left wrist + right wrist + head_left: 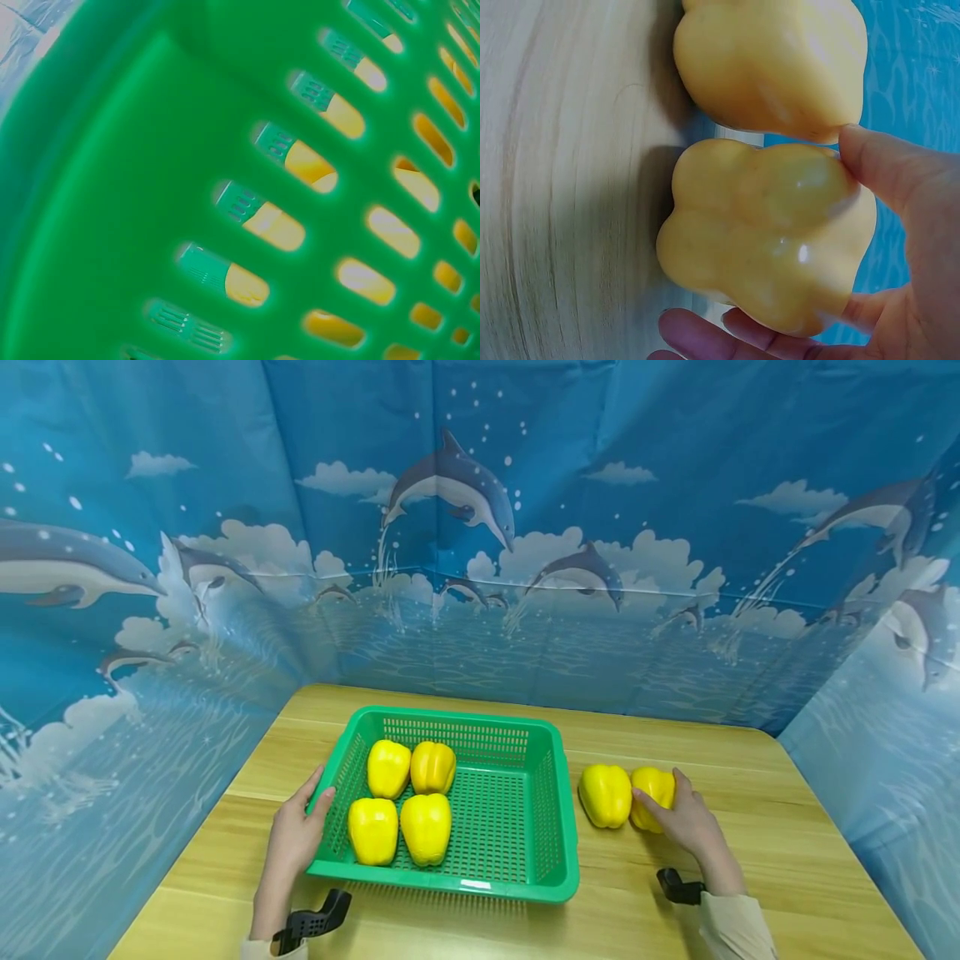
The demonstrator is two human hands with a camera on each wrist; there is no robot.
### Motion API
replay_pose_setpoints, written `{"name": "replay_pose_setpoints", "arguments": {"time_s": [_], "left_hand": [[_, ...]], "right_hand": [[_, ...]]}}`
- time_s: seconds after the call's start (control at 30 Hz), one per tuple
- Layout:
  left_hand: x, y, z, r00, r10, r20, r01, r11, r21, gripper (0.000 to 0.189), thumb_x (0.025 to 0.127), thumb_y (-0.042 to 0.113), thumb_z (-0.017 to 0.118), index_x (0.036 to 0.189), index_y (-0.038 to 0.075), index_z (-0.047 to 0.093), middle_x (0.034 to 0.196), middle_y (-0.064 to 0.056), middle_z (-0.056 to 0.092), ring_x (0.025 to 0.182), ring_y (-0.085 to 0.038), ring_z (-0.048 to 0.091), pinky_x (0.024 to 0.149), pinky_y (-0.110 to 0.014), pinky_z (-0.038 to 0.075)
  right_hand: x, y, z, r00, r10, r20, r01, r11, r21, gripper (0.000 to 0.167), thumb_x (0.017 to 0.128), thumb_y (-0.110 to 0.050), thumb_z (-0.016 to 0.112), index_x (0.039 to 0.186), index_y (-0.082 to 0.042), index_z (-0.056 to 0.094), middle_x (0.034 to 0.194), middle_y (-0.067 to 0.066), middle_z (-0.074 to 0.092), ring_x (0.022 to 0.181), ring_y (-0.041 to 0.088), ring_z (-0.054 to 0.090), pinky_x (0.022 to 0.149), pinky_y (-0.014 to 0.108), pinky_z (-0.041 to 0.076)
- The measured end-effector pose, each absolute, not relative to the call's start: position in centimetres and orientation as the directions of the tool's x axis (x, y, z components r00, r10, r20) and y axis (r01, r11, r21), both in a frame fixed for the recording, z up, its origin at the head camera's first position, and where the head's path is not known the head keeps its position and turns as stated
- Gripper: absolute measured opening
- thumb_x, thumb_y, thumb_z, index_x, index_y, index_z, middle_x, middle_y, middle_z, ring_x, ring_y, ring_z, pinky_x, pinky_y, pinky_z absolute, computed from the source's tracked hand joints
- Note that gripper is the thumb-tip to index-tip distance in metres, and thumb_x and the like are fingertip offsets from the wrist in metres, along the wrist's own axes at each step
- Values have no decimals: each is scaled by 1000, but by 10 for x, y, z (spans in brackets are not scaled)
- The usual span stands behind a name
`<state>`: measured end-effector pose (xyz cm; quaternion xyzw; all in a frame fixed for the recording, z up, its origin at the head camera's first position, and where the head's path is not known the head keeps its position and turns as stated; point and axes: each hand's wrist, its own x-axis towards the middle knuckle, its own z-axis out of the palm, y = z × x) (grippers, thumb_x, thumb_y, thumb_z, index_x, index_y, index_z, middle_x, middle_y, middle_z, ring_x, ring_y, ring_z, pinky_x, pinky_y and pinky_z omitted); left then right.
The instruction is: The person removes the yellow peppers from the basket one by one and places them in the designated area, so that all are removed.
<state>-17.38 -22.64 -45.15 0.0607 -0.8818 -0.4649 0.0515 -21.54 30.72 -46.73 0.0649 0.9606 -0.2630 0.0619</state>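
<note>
The right hand [688, 820] grasped the outer yellow pepper [652, 795] on the table [772, 835] while the left hand [295, 833] gripped a green basket [442, 883]; the pickup apparently called next for a straight lift.

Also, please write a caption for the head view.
Left hand holds a green basket of four yellow peppers; right hand grips another pepper outside.

A curtained-off booth, this, more staged set than lived-in room! Blue fabric [480, 652] printed with leaping dolphins [456, 477] walls in the wood-grain surface [765, 793], far side, left and right; black devices [309, 924] sit at both wrists, and the wider room is hidden!
</note>
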Motion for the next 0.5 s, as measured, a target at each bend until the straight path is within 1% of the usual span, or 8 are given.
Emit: {"name": "replay_pose_setpoints", "arguments": {"time_s": [0.3,0.5], "left_hand": [[-174,-226,-450,-988,-152,37,-55,560,826,56,103,33,42,150,9,26,147,-24,32,133,-42,29,103,-57,27],[-173,-226,-451,-988,-152,38,-55,563,824,57,102,35,41,151,9,25,147,-23,32,133,-42,29,103,-57,28]], "right_hand": [[-217,307,-473,-988,92,-127,144,855,-499,102,93,-64,39,144,16,0,136,49,17,118,63,29,91,68,31],[-215,306,-474,-986,89,-138,149,838,-524,103,93,-63,39,143,16,-4,139,48,13,122,62,24,95,68,28]]}}
